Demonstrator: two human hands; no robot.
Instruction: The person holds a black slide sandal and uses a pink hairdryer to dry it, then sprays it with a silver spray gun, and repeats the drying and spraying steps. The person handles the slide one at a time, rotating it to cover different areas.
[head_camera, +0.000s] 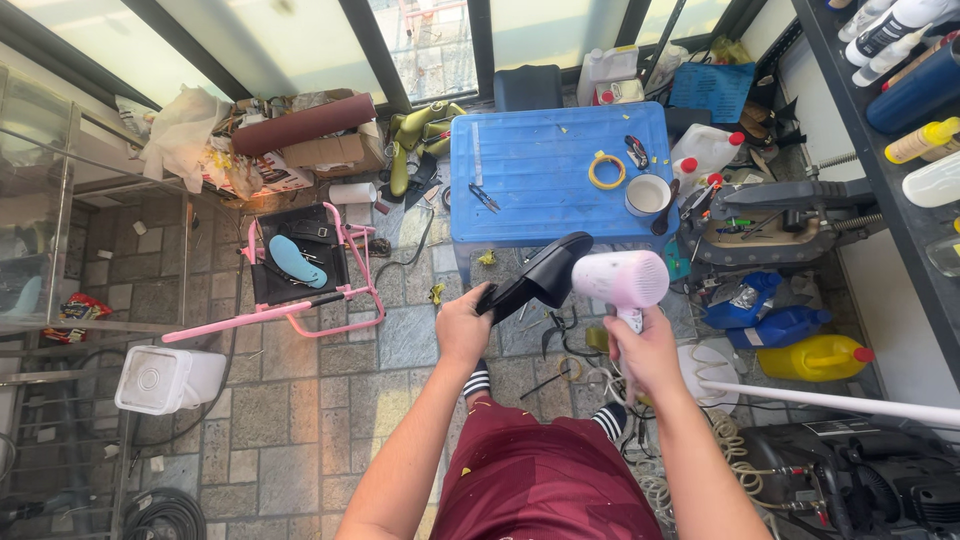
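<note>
Table (540, 170): blue plastic, upper centre of the frame; a tape ring (606, 170), a white cup (647, 194) and small tools lie on it, well apart from the hands.
Shoe (535, 278): black, centre of the frame, just below the table's near edge, held up over the stone floor. It looks light and fairly stiff, with a smooth upper that could slip; the heel end, where it is gripped now, seems the sure place to hold.
Dryer (622, 278): pale pink hair dryer, just right of the shoe, nozzle end almost touching it. Probably light, hard plastic; the handle below the body is the natural hold.
Left hand (463, 325): fingers clenched round the shoe's near end, thumb side up, nothing loose.
Right hand (640, 350): fingers wrapped tight round the dryer's handle; its cord trails down toward the lower right.
Jug (815, 357): yellow, right of the frame, on the floor, untouched.
</note>
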